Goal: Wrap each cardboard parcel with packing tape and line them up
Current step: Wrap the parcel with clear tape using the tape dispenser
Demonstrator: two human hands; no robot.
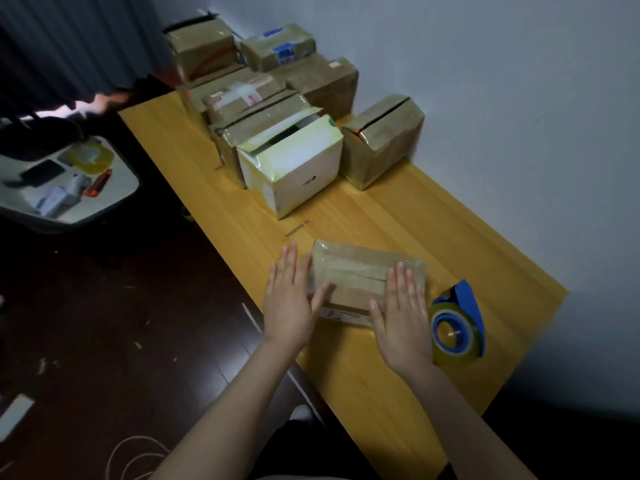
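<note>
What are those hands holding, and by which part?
Nothing is gripped. The left hand presses flat against the left end of the small taped parcel; the right hand rests flat on its top, fingers straight.

We lay our left hand [289, 303] flat against the parcel [356, 271], left end, and our right hand [401, 317] flat on its top. The tape dispenser [457, 327] stands just beside the right hand. Further parcels [277, 109] cluster at the far end of the table [398, 216].
</note>
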